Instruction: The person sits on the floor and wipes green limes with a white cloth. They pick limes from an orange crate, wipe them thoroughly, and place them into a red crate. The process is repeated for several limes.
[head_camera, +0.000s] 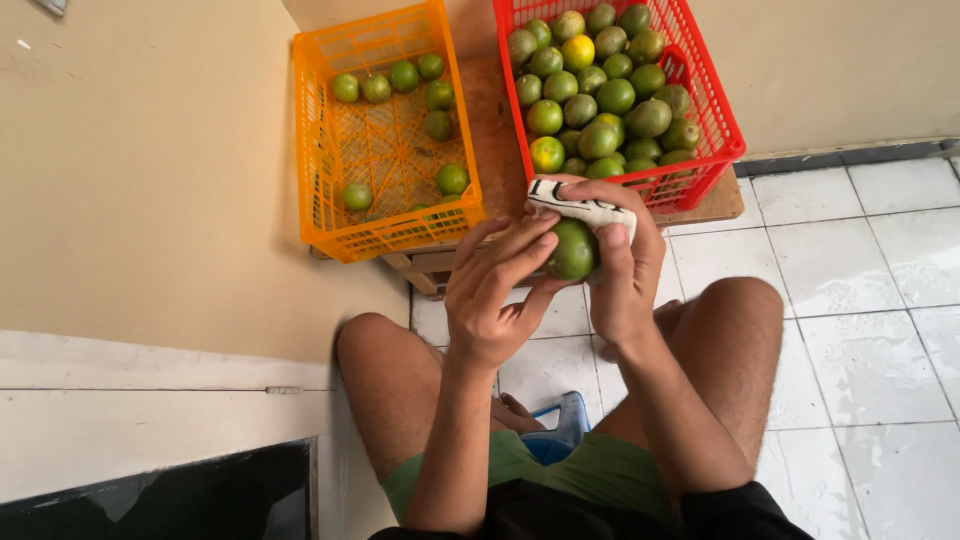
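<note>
My left hand (495, 295) cups a green citrus fruit (572, 250) from the left, fingertips on its skin. My right hand (620, 255) presses a white cloth with black marks (580, 207) onto the top of the same fruit. Both hands are raised in front of my knees. Straight ahead stands a red plastic crate (718, 115) heaped with green fruits and one or two yellowish ones. To its left an orange plastic crate (320, 180) holds several green fruits scattered over its bottom.
Both crates rest on a low wooden platform (490, 120) against a beige wall (150, 180). I sit on a small blue stool (560, 430) with bare knees apart. White floor tiles (860, 300) spread to the right.
</note>
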